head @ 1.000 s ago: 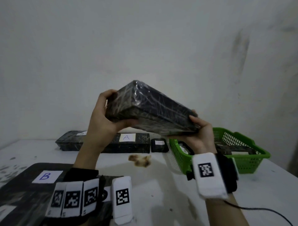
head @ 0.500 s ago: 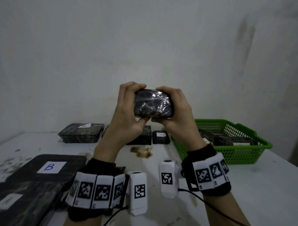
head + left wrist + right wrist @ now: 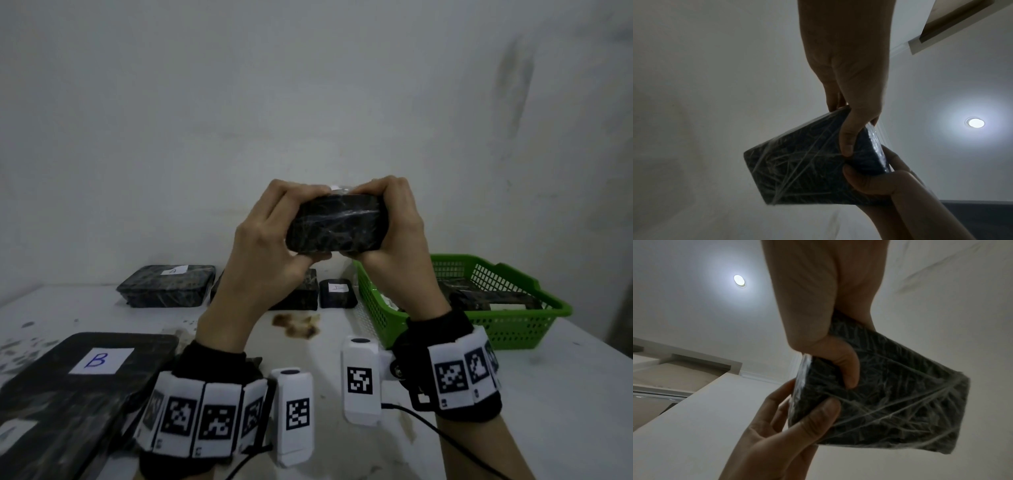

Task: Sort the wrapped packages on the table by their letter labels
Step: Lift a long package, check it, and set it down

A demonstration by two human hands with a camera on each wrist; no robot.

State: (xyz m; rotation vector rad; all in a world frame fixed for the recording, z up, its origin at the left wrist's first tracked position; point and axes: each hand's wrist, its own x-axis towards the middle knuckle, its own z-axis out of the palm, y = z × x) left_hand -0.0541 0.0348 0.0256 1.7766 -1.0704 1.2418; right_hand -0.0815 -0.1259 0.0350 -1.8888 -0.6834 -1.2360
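Both hands are clamped on one wrapped package, held up in front of the wall well above the table: the left hand curls its fingers over the top edge with the thumb tucked beneath, and the right hand mirrors that grip on the other end. A second ago the package lay long and slanted between the hands, showing its broad face; half a second ago it had been swung end-on, and now it tips a little further, so a sliver of white, probably its label, peeks over the top edge between the fingertips. I judge this to be the label check, so the pile it belongs to cannot be chosen yet. The letter itself is unreadable. Both wrist views show only the crinkled film on the package's underside. Below, a big flat package marked B sits near the left wrist, cut off by the frame edge; two dark packages at the back, one at the far left and a small one beside the green basket, carry labels too faint to read, another is mostly hidden behind the left forearm, and the basket's contents are hard to make out.
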